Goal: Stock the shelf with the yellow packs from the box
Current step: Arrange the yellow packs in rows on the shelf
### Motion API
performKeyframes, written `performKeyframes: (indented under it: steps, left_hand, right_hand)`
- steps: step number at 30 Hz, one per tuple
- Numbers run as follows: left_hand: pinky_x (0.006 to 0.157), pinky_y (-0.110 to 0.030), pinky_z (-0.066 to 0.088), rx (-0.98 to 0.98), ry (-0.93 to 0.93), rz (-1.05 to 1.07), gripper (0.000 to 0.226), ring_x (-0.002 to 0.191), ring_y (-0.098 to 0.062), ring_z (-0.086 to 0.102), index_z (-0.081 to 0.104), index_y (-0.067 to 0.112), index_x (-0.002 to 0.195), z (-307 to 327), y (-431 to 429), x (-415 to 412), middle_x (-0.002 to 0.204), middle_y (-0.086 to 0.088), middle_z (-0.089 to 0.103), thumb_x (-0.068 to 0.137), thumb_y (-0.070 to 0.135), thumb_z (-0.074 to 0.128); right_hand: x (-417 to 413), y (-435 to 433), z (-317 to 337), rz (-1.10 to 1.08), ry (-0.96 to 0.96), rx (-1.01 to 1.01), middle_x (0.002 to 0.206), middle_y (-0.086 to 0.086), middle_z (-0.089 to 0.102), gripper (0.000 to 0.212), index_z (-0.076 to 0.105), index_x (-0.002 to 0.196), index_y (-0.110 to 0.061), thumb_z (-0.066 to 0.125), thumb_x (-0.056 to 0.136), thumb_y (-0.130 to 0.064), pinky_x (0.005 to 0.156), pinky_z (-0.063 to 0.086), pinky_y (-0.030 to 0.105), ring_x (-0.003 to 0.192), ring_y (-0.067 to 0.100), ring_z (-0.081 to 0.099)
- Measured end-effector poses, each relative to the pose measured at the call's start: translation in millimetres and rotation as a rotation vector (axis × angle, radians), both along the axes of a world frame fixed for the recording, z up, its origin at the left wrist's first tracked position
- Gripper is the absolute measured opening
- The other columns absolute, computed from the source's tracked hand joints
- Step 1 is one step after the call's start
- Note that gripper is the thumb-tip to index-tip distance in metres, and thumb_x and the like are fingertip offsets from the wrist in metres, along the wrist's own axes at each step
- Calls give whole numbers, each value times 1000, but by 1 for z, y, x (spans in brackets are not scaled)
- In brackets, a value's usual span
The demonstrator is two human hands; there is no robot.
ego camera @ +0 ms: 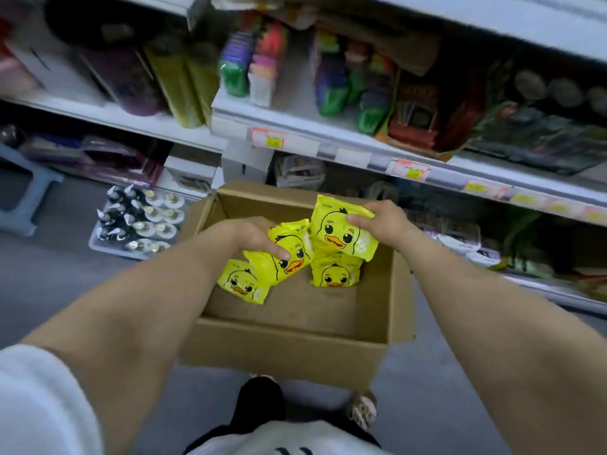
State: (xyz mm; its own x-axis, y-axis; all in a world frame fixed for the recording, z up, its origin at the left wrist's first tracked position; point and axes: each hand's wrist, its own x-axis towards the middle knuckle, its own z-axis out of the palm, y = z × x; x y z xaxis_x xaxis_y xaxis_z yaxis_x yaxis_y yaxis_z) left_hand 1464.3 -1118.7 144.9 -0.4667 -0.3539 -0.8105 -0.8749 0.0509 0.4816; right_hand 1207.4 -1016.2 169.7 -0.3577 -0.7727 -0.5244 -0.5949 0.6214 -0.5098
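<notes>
Box almost emptied, but at least four yellow packs are not yet on the shelf.

Just below the left hand (253, 236), a glossy yellow plastic pack with a printed duck face (241, 282) lies flat on the bare bottom of the brown corrugated cardboard box (282, 353). This hand grips a second pack (292, 254), soft and crinkled. The right hand (387, 224) pinches the top edge of a third pack (341, 233), and a fourth pack (335, 274) lies under it. Beyond both hands, the white metal shelf (328, 139) is blurred and shows no yellow pack, so the shelving probably remains.
</notes>
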Motion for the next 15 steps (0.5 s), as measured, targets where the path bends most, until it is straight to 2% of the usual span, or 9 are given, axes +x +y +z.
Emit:
performKeyframes:
  steps: [2, 5, 7, 9, 11, 13, 15]
  left_hand:
    - [97, -35, 47, -39, -19, -59, 65, 108, -19, 61, 60, 20, 124, 28, 3, -20, 122, 5, 65, 68, 41, 86]
    - [105, -40, 41, -158, -44, -107, 75, 121, -25, 55, 56, 19, 132, 75, 16, -58, 133, 3, 58, 68, 41, 86]
    - [107, -41, 40, -270, -42, -134, 81, 125, -27, 53, 53, 15, 136, 108, 33, -87, 138, -2, 55, 67, 40, 87]
    - [102, -43, 47, -312, -22, -135, 73, 114, -27, 61, 59, 13, 129, 136, 52, -119, 129, -5, 63, 65, 33, 89]
    - [94, -46, 53, -351, 5, -157, 65, 104, -28, 66, 63, 11, 122, 160, 74, -153, 118, -8, 68, 65, 25, 89]
    - [92, -47, 54, -416, 15, -180, 65, 102, -30, 67, 64, 12, 121, 184, 97, -191, 113, -9, 69, 63, 25, 90]
    - [89, -43, 55, -470, 40, -192, 55, 95, -27, 69, 67, 14, 112, 209, 122, -229, 105, -6, 72, 63, 24, 90]
  right_hand:
    - [-21, 9, 26, 10, 38, -70, 96, 3, 69, 33, 72, 106, -14, 72, 87, -41, 73, 40, 27, 95, 24, 64]
    - [-62, 35, 65, 29, 103, -99, 96, 3, 65, 26, 68, 103, -13, 74, 87, -33, 65, 42, 30, 91, 24, 62]
    - [-93, 61, 88, 27, 104, -129, 98, 6, 67, 21, 65, 96, -12, 75, 86, -27, 73, 50, 32, 92, 26, 63]
    - [-128, 94, 109, 4, 120, -152, 102, 7, 66, 22, 61, 95, -17, 78, 83, -22, 83, 48, 35, 97, 26, 61]
    - [-165, 131, 128, -30, 118, -178, 114, 7, 65, 29, 58, 98, -20, 81, 80, -21, 92, 48, 37, 109, 26, 60]
    - [-202, 170, 150, -34, 133, -207, 127, 7, 61, 35, 60, 108, -21, 82, 80, -21, 100, 45, 37, 121, 24, 56]
    - [-237, 206, 169, -23, 148, -240, 126, 6, 62, 38, 64, 117, -21, 80, 82, -20, 98, 44, 33, 122, 21, 56]
